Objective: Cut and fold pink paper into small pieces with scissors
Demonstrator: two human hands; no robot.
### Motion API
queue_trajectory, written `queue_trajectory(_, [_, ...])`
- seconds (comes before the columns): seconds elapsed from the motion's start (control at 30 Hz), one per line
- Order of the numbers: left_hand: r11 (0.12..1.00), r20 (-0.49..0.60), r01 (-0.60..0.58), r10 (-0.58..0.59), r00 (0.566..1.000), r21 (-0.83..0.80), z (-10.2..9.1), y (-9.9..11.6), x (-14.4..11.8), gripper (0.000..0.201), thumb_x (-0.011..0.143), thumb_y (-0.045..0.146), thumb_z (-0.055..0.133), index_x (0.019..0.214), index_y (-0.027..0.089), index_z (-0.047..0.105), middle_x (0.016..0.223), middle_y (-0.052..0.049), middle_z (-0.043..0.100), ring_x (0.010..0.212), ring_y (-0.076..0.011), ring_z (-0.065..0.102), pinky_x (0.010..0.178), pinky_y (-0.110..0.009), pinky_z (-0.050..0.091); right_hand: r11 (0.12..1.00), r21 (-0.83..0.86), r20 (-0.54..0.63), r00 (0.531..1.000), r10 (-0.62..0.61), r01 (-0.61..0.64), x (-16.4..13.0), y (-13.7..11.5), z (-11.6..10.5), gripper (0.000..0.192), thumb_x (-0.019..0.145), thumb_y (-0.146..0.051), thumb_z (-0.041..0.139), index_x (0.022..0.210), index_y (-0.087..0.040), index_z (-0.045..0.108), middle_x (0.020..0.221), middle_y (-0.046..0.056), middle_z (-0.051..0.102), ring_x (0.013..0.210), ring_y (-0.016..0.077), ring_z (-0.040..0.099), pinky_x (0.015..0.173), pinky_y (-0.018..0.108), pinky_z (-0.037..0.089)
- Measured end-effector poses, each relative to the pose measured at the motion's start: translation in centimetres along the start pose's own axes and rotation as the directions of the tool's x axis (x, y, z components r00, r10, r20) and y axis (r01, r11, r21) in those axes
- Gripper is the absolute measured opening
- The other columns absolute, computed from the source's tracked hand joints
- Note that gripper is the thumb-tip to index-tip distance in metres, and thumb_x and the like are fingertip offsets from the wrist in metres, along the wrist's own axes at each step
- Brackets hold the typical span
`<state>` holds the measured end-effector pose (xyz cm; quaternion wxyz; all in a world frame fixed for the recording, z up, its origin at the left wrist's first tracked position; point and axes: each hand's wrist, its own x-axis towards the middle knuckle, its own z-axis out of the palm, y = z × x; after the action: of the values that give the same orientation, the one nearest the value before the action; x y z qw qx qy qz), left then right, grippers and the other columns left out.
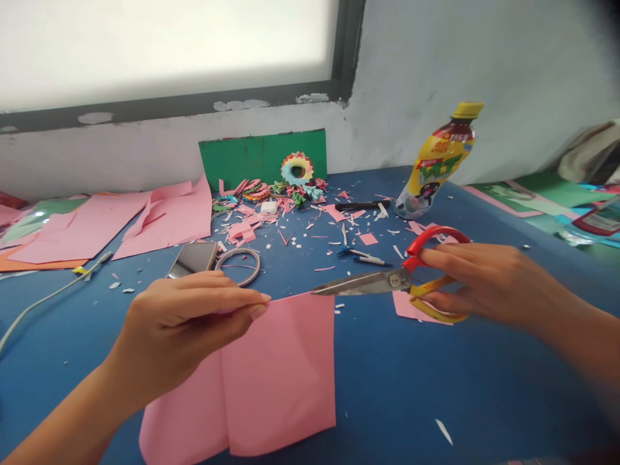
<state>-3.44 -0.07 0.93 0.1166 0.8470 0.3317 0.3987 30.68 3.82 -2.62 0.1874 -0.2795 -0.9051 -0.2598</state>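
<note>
My left hand [184, 329] pinches the top edge of a folded pink paper sheet [271, 381] and holds it up over the blue table [436, 381]. My right hand [489, 281] grips red-and-yellow-handled scissors [387, 282]. Their steel blades are together and point left, with the tip touching the sheet's upper right edge.
A phone [194, 257], a grey ring [238, 265] and a white cable [48, 298] lie behind my left hand. Pink sheets [159, 223], paper scraps, folded paper pieces, a paper wreath [297, 169] on green card, pens and a yellow bottle [438, 161] stand further back.
</note>
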Motion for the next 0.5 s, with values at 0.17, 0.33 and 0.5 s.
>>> queue_trajectory(0.17, [0.999, -0.006, 0.009, -0.009, 1.000, 0.032, -0.03, -0.09, -0.13, 0.018, 0.073, 0.008, 0.062, 0.079, 0.023, 0.068, 0.060, 0.002, 0.065, 0.049, -0.0084, 0.054, 0.040, -0.016, 0.042, 1.000, -0.019, -0.020, 1.000, -0.008, 0.007, -0.17, 0.01, 0.02, 0.024, 0.093, -0.036, 0.031, 0.096, -0.018, 0.046, 0.066, 0.000, 0.060, 0.052, 0.0119, 0.057, 0.048, 0.022, 0.039])
queue_trajectory(0.33, [0.999, -0.020, 0.013, -0.012, 1.000, 0.035, -0.01, -0.14, -0.29, 0.017, 0.074, 0.009, 0.062, 0.079, 0.024, 0.067, 0.061, 0.003, 0.065, 0.048, -0.0086, 0.055, 0.039, -0.016, 0.042, 0.999, -0.037, -0.063, 0.997, 0.036, -0.039, -0.14, -0.16, 0.12, 0.026, 0.092, -0.040, 0.030, 0.093, -0.020, 0.046, 0.062, 0.000, 0.060, 0.047, 0.0136, 0.056, 0.046, 0.024, 0.039])
queue_trajectory(0.5, [0.999, -0.007, 0.002, -0.001, 1.000, 0.054, 0.18, -0.17, -0.31, 0.016, 0.074, 0.008, 0.063, 0.081, 0.022, 0.067, 0.063, 0.001, 0.066, 0.049, -0.0083, 0.054, 0.040, -0.017, 0.041, 0.997, 0.003, -0.042, 0.996, 0.075, -0.075, 0.20, -0.55, 0.01, 0.027, 0.092, -0.042, 0.030, 0.093, -0.019, 0.045, 0.065, 0.003, 0.061, 0.049, 0.0143, 0.056, 0.046, 0.024, 0.041])
